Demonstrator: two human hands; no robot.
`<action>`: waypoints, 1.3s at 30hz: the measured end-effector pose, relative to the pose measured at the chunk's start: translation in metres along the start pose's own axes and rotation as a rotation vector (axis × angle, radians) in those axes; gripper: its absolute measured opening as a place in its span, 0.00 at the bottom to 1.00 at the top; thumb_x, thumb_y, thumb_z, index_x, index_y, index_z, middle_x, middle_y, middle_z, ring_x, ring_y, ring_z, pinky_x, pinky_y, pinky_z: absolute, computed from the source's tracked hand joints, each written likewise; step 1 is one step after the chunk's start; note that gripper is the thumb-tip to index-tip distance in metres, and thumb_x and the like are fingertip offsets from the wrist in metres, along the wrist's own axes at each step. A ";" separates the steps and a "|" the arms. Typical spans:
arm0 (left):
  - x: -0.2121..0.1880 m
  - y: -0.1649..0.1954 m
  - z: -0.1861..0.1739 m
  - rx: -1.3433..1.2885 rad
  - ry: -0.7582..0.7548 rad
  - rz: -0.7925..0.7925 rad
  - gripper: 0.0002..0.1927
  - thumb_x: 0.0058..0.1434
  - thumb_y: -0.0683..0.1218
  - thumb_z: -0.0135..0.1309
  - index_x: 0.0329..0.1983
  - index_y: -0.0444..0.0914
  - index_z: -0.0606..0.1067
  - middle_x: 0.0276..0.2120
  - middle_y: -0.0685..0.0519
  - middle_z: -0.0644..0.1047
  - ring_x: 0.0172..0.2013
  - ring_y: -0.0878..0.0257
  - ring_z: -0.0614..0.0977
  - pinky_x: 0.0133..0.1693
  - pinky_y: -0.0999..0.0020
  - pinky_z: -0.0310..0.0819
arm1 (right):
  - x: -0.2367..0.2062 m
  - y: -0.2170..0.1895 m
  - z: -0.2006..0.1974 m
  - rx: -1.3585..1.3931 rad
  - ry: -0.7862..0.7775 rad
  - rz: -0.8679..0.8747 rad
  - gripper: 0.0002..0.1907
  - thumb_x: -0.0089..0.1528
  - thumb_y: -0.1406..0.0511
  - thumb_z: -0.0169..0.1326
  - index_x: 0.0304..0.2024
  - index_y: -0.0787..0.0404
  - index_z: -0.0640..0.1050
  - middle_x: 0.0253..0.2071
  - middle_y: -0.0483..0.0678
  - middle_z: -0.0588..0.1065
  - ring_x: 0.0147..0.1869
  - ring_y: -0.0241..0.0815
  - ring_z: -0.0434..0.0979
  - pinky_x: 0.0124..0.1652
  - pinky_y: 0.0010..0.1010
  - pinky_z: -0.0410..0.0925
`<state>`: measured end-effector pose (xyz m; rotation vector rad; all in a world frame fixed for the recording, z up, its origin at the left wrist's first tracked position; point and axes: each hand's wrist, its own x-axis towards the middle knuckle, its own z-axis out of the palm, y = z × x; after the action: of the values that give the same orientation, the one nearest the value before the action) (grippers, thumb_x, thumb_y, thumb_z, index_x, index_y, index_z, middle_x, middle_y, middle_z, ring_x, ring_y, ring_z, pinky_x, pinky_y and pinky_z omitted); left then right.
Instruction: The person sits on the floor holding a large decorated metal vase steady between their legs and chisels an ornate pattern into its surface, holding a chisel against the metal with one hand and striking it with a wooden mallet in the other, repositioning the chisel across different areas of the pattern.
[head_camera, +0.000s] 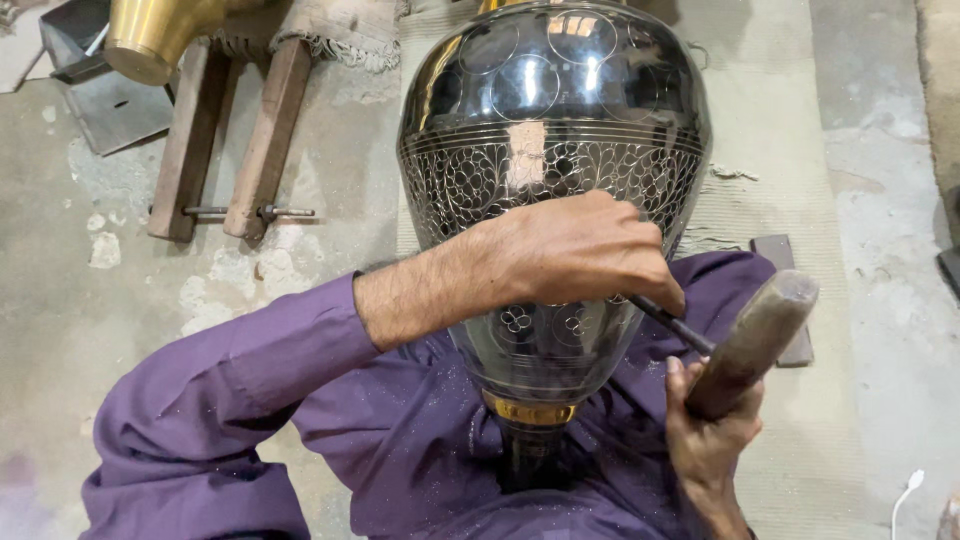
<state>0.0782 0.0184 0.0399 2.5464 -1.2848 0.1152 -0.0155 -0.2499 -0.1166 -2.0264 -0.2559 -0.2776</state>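
Purple sleeves (300, 400) frame a black vase (555, 150) mid-frame; its lacy band's engraved, top circles look blank. Left hand (575, 255) pinches a chisel (672, 322), right hand (710, 435) fists a mallet (755, 340).

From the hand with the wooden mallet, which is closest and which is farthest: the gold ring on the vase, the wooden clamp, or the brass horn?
From the right hand, in the head view:
1. Gold ring, just left, on the vase's neck.
2. Wooden clamp, far upper left on the floor.
3. Brass horn, top-left corner, farthest.
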 end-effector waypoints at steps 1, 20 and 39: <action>-0.001 0.000 0.000 -0.001 0.015 -0.004 0.18 0.62 0.43 0.54 0.54 0.51 0.80 0.28 0.54 0.83 0.29 0.62 0.85 0.25 0.67 0.81 | -0.001 0.004 -0.002 0.083 0.044 0.009 0.19 0.65 0.72 0.61 0.51 0.64 0.65 0.37 0.44 0.74 0.38 0.33 0.76 0.41 0.25 0.72; -0.022 0.003 0.002 -0.143 0.071 -0.267 0.25 0.64 0.42 0.49 0.65 0.51 0.72 0.37 0.52 0.83 0.27 0.68 0.83 0.24 0.71 0.80 | 0.038 0.008 -0.035 0.058 -0.113 -0.031 0.16 0.66 0.70 0.60 0.50 0.62 0.67 0.30 0.48 0.74 0.28 0.35 0.75 0.29 0.24 0.73; -0.050 0.033 0.029 -0.339 0.541 -0.663 0.26 0.67 0.44 0.57 0.68 0.49 0.69 0.37 0.55 0.82 0.29 0.68 0.82 0.31 0.73 0.83 | 0.175 -0.047 -0.080 -1.655 -0.813 0.010 0.17 0.73 0.53 0.49 0.44 0.57 0.79 0.21 0.44 0.78 0.26 0.42 0.80 0.28 0.24 0.76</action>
<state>0.0203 0.0303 0.0097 2.2740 -0.2174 0.3734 0.1302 -0.2897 0.0121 -3.7069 -0.6410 0.6166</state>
